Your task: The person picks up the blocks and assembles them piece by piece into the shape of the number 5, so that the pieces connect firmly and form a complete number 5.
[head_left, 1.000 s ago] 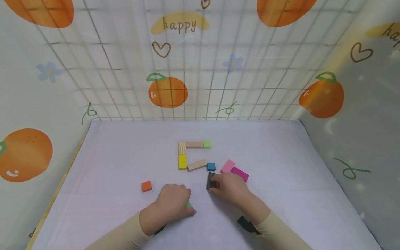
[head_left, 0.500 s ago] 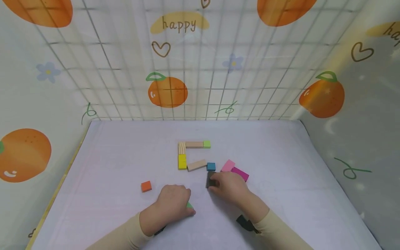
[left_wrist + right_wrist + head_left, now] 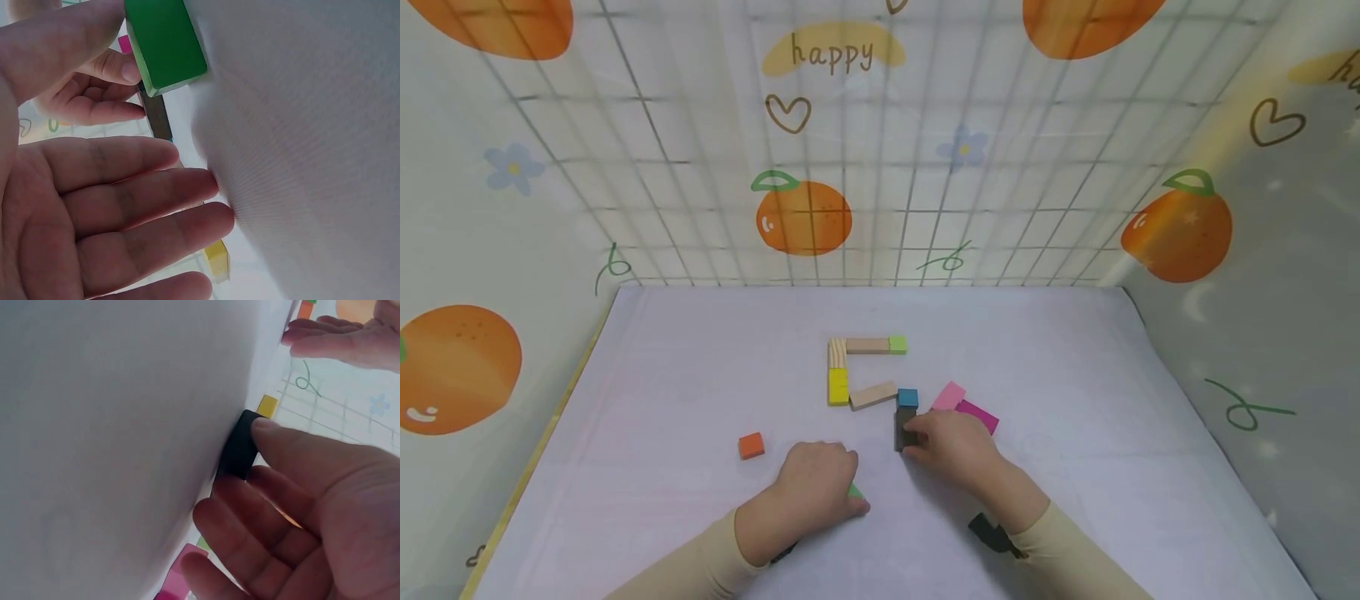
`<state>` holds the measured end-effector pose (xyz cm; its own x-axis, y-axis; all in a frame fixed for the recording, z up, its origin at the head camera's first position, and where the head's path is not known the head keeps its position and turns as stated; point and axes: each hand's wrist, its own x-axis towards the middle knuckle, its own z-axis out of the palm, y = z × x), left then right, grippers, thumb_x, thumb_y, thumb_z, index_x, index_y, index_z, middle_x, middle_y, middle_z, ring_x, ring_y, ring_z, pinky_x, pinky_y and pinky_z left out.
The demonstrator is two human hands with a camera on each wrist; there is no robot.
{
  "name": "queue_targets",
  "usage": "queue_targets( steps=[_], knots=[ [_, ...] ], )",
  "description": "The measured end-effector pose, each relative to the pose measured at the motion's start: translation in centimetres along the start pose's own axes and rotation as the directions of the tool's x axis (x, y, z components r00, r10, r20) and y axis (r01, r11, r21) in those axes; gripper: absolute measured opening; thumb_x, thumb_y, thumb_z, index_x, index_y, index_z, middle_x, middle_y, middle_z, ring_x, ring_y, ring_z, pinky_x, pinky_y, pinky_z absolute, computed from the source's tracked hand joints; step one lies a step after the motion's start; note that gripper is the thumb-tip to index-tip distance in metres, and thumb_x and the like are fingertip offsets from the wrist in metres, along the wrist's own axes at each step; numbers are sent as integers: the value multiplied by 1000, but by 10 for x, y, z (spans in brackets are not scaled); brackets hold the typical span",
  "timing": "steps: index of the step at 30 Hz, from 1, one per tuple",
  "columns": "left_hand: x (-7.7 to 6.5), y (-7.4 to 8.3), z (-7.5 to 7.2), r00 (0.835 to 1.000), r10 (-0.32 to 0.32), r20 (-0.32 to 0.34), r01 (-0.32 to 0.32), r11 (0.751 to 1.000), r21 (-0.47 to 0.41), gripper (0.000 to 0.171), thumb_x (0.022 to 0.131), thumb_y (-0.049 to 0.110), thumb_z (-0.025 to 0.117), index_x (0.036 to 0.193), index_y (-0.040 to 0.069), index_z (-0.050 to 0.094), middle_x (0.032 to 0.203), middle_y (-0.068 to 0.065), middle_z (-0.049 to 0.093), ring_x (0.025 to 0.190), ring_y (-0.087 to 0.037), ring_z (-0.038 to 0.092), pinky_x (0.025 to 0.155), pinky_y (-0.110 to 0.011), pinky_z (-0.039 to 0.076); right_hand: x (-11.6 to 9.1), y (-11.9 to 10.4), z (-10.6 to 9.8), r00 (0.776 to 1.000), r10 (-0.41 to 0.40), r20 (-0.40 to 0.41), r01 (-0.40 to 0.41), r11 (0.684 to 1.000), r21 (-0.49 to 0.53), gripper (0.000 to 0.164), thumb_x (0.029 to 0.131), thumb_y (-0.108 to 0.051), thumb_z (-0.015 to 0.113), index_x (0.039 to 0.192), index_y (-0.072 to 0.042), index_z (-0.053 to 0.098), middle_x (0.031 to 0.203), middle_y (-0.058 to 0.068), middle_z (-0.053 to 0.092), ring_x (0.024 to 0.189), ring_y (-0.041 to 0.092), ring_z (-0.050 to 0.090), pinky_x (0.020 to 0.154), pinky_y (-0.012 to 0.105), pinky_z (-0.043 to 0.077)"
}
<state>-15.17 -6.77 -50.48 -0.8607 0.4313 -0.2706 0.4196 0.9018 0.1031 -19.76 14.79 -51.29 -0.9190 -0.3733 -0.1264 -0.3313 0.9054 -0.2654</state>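
Note:
My right hand [image 3: 958,450] pinches a black rectangular block [image 3: 905,429] between thumb and fingers. That block lies end-on to a small blue block [image 3: 907,397], right at its near side. In the right wrist view the thumb presses the black block's near end [image 3: 240,447]. My left hand [image 3: 816,483] rests on the table with its fingers stretched out, fingertips at the cloth. A green block [image 3: 165,47] lies beside its thumb; from the head it is mostly hidden under the hand.
Beyond the hands, a yellow block [image 3: 838,387], a striped wood block [image 3: 837,353], tan blocks [image 3: 867,346] and a light green cube [image 3: 898,345] form a bent outline. Pink [image 3: 948,396] and magenta [image 3: 978,416] blocks lie by the right hand. An orange block [image 3: 751,446] sits left.
My right hand has slid the black block slightly away from me and straightened it, so it now lines up against the blue block. My left hand has stayed in place.

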Motion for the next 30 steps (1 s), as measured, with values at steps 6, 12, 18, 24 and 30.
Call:
queue_targets(
  steps=[6, 12, 18, 24, 30],
  knots=[
    [0, 0, -1, 1000, 1, 2, -1, 1000, -3, 46, 79, 61, 77, 89, 17, 71, 64, 6, 52, 57, -12, 48, 52, -29, 38, 1, 0, 1, 1000, 7, 6, -7, 1000, 2, 37, 77, -33, 88, 111, -22, 77, 87, -8, 72, 74, 7, 59, 68, 27, 52],
    [0, 0, -1, 1000, 6, -9, -6, 1000, 6, 46, 78, 62, 77, 87, 17, 70, 63, 6, 51, 56, -12, 47, 51, -29, 38, 1, -2, 2, 1000, 8, 0, -8, 1000, 7, 34, 78, -33, 87, 108, -21, 77, 79, -10, 68, 69, 7, 55, 65, 26, 50],
    [0, 0, -1, 1000, 1, 2, -1, 1000, 5, 46, 79, 62, 77, 87, 17, 70, 64, 6, 51, 56, -12, 47, 51, -30, 39, 0, -3, 2, 1000, 24, -1, -24, 1000, 0, 32, 79, -33, 87, 106, -19, 77, 74, -10, 64, 65, 7, 53, 61, 25, 47],
    [0, 0, -1, 1000, 2, 7, -2, 1000, 1, 46, 79, 62, 76, 87, 17, 70, 64, 5, 51, 56, -12, 47, 51, -30, 38, 1, -3, 1, 999, 35, 0, -35, 999, 2, 35, 78, -33, 87, 109, -19, 77, 76, -8, 67, 66, 7, 55, 61, 25, 48],
    [0, 0, 0, 1000, 2, -4, -2, 1000, 9, 46, 79, 62, 77, 85, 17, 69, 63, 5, 50, 56, -12, 47, 51, -30, 38, 0, -3, 1, 999, 38, 5, -38, 999, 11, 35, 78, -35, 87, 109, -20, 76, 76, -9, 66, 65, 7, 55, 61, 24, 47]
  ],
)
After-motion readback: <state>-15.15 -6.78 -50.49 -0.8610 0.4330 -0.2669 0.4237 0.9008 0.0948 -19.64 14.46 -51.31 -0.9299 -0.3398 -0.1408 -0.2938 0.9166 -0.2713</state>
